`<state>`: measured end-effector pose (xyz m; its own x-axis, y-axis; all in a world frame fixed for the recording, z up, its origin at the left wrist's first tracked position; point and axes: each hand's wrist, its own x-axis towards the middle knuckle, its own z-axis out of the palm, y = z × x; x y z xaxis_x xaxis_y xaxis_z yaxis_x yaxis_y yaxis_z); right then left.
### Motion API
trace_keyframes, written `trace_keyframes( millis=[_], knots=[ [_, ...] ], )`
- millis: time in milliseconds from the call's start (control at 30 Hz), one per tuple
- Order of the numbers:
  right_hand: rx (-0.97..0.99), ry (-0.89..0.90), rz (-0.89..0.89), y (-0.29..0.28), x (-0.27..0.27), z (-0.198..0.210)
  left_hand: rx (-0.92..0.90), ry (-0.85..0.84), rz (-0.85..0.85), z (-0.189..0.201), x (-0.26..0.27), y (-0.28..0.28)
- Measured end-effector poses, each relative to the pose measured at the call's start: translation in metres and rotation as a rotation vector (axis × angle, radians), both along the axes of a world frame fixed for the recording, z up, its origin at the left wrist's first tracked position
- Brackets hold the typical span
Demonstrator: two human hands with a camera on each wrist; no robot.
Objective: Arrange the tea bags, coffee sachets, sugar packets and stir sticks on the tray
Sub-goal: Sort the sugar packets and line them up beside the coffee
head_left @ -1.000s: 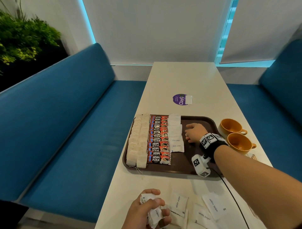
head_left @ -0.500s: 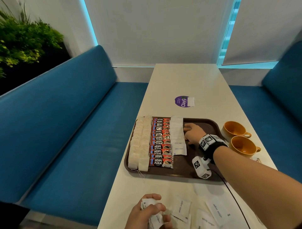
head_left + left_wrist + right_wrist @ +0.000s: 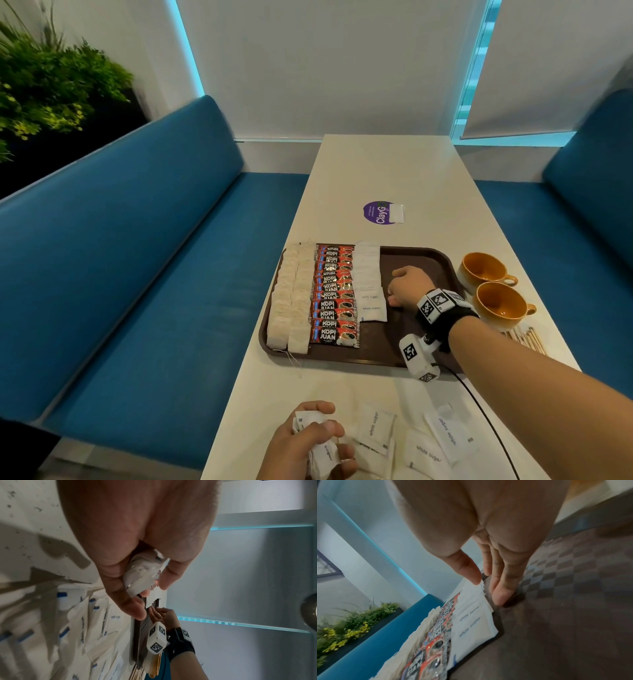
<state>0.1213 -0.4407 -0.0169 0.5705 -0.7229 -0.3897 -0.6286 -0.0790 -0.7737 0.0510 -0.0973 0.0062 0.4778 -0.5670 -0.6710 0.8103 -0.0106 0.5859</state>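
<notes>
A brown tray (image 3: 421,257) holds two columns of tea bags (image 3: 291,301), a column of red coffee sachets (image 3: 334,294) and a column of white sugar packets (image 3: 370,284). My right hand (image 3: 406,286) hovers over the tray just right of the sugar column; in the right wrist view its fingers (image 3: 500,588) are straight, the tips beside the sugar packets (image 3: 474,615), holding nothing. Near the table's front edge my left hand (image 3: 308,442) grips a bunch of sugar packets (image 3: 140,574). More loose sugar packets (image 3: 428,445) lie on the table beside it. Stir sticks (image 3: 527,339) lie right of the tray.
Two orange cups (image 3: 493,291) stand right of the tray, close to the table's right edge. A purple round sticker (image 3: 378,212) sits on the white table (image 3: 394,171) beyond the tray. Blue benches (image 3: 137,274) flank the table on both sides.
My right hand has drawn back a little to the right, off the sugar column. The left hand stays put, still gripping its packets. The head view shifted slightly.
</notes>
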Motion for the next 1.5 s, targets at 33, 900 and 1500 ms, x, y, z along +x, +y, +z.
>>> trace_keyframes(
  millis=[33,900,1500],
  knots=[
    [0.016,0.0,0.016,0.005,-0.005,0.005,-0.017,0.001,0.003,0.0,0.0,0.001],
    [-0.539,0.573,0.686,0.046,0.031,0.032,-0.014,-0.018,-0.012,0.012,0.002,0.006],
    [-0.52,0.548,0.648,0.041,0.031,0.024,-0.036,0.027,-0.007,0.018,0.0,0.004]
  ],
)
